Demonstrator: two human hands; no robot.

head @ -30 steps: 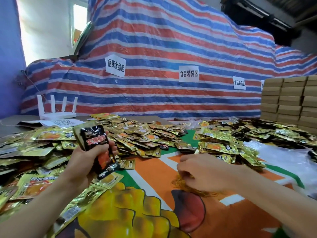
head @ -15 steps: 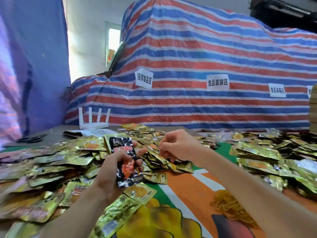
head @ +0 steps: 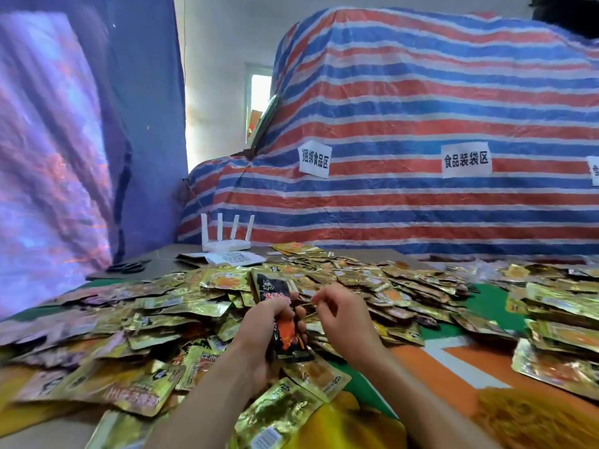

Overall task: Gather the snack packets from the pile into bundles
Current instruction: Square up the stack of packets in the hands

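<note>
Over the bench [head: 453,361], gold snack packets [head: 162,312] are lying heaped. Our left hand [head: 269,322] is gripping a black packet stack [head: 270,286] near centre; our right hand [head: 343,322] is pinching what looks like a thin band [head: 310,306]. Judging the foil light and slippery, we are favouring mid-stack grips.

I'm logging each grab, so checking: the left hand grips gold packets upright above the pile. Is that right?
Not quite. In the head view the left hand grips black packets with red-orange print, not gold ones; the gold packets lie in the pile. The rest holds: held upright above the pile.
</note>
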